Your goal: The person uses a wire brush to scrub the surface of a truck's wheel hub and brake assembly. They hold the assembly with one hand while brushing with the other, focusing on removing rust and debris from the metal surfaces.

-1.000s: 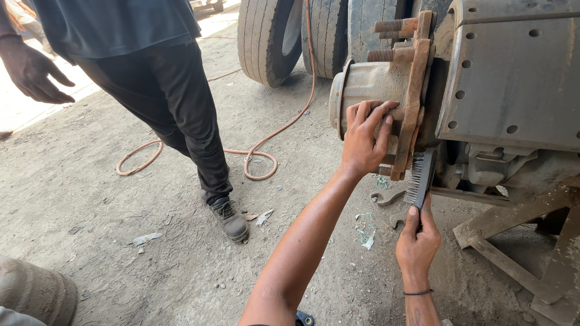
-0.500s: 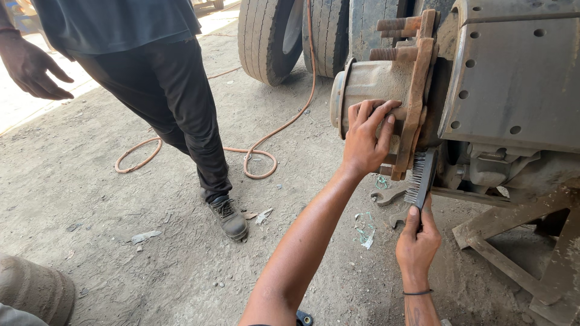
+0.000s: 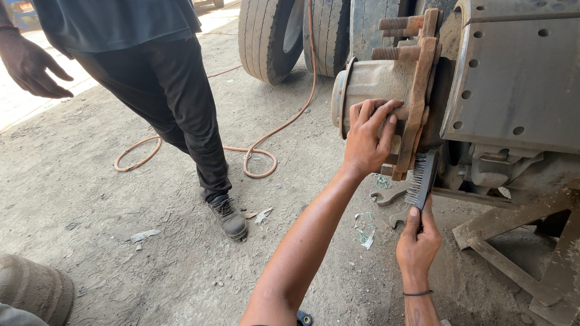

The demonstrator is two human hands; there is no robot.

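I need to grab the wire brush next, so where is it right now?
In the head view, the wire brush is right of centre, held in the right hand, its bristles against the lower edge of the rusty hub flange.

Both forearms bare, no sleeves, no gloves. Right hand (image 3: 418, 244): thin dark band at wrist, possibly hair tie; left hand (image 3: 365, 140) unadorned.
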